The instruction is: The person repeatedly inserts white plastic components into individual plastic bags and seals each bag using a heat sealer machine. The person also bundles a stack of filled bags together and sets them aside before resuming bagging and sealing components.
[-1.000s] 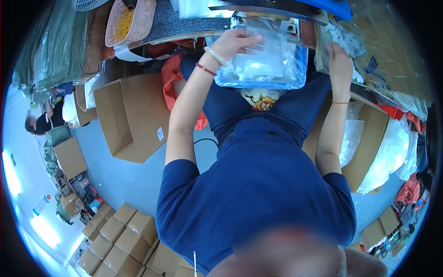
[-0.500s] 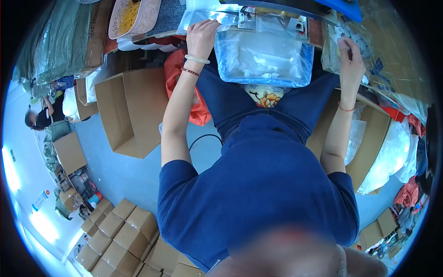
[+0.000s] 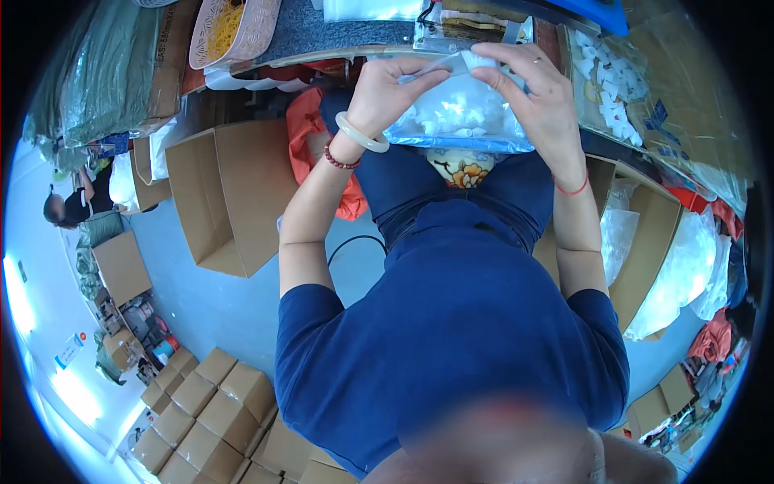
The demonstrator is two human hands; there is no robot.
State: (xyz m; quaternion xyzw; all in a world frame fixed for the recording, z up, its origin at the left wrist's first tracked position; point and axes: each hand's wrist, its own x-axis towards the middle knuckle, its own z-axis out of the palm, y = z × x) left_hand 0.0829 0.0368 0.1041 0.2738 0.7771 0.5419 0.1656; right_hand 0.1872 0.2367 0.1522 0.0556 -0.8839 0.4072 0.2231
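Observation:
My left hand (image 3: 389, 93) is closed on the edge of a clear plastic bag (image 3: 435, 66). Opposite it, my right hand (image 3: 532, 90) pinches a small white plastic piece (image 3: 479, 60) at the mouth of the bag. Both hands hover over a bin lined with blue plastic (image 3: 484, 145) at my lap. White plastic pieces (image 3: 463, 113) lie in this bin, partly covered by my right hand. More small white pieces (image 3: 609, 81) are spread on a tray at the right of the bench.
A stack of clear bags (image 3: 371, 10) lies on the bench beside a clear fixture (image 3: 463, 36). At upper left is a white basket of yellow bands (image 3: 226, 32). Open cartons (image 3: 234, 198) flank my legs, stacked boxes (image 3: 210, 411) stand behind, and another person (image 3: 76, 202) is far left.
My right hand has come left from the tray with a white piece. My left hand has moved right from the bag stack with a clear bag. They now meet over the bin.

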